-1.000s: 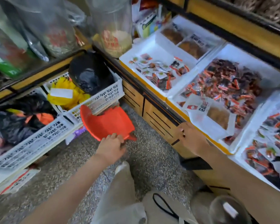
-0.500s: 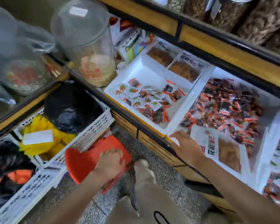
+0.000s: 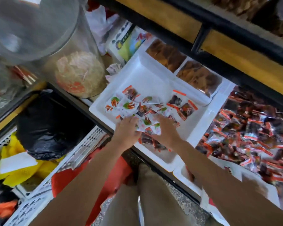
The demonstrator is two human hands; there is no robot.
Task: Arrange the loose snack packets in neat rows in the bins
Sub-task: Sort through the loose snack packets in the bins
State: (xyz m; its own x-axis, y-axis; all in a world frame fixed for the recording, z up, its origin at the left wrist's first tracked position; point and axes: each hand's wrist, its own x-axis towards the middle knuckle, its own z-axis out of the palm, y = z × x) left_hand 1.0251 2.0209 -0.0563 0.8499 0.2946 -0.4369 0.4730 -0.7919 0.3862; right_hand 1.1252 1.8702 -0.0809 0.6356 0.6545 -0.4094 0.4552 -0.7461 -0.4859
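White foam bin (image 3: 103, 101), centre of frame, holds a loose scatter of snack packets (image 3: 129, 104): white ones with green and orange print towards its left, dark ones with red strips towards its right. They lie overlapping and at mixed angles, in no rows.

Left hand (image 3: 127, 129) is inside the bin at its near edge, on the left side of a clump of white packets. Its fingers are bent at the knuckles and the tips are lost among the packets (motion blur here), so I cannot tell whether they pinch anything.

Right hand (image 3: 167, 129) is just beside it, on the right side of the same clump. Its fingers are stretched out, close together, and lie flat on top of the packets. The clump sits between the two hands, touching both.

Two brown snack bags (image 3: 192, 70) lie across the far end of the bin, towards the upper centre of the frame.

A second bin (image 3: 211, 110), right of frame, adjoins the first and is heaped with dark and red packets.

Upper left: a clear jar (image 3: 59, 51), lidded, with pale contents at its bottom. Lower left: a white crate (image 3: 82, 152) containing a black bag (image 3: 51, 128). A red scoop (image 3: 114, 173) shows below the left forearm, bottom centre.
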